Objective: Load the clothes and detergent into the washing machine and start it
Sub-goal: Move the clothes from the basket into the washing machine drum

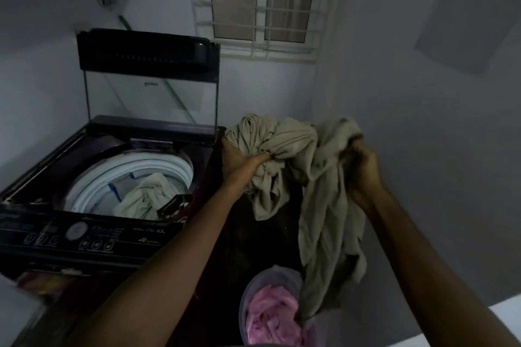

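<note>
Obs: beige garment (318,205) hangs long, clutched by left hand (242,162) and right hand (363,169); washer drum (169,167) lies leftward, nearer the left hand.

Forearms (174,248), left hand (239,162) and right hand (363,169) are bare.

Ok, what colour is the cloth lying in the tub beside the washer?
Pink; the cloth in the tub shows in the head view.
</note>
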Demonstrator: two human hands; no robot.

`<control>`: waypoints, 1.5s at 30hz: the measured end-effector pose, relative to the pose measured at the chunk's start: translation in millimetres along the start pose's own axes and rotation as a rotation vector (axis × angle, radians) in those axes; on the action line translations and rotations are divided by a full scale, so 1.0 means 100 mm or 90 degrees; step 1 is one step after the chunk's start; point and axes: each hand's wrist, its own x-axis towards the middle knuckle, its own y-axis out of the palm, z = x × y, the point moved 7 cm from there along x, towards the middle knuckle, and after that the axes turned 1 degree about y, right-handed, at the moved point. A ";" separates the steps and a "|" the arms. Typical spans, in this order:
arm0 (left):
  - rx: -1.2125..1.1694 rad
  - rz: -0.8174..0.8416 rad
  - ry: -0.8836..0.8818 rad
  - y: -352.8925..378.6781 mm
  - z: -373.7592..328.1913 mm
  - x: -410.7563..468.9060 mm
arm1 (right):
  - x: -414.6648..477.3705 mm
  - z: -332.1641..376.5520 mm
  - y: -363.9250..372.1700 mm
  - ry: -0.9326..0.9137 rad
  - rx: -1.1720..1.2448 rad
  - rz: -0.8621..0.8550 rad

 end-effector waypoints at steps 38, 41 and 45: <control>-0.151 -0.168 0.034 -2.78 -0.28 1.42 | 0.76 -1.00 4.00 -0.191 -0.245 0.211; -0.155 -0.173 0.022 -3.11 -0.20 1.56 | 0.82 -1.17 4.34 -0.167 -0.223 0.223; -0.127 -0.172 0.019 -3.73 -0.22 1.89 | 0.94 -1.48 4.95 -0.164 -0.189 0.228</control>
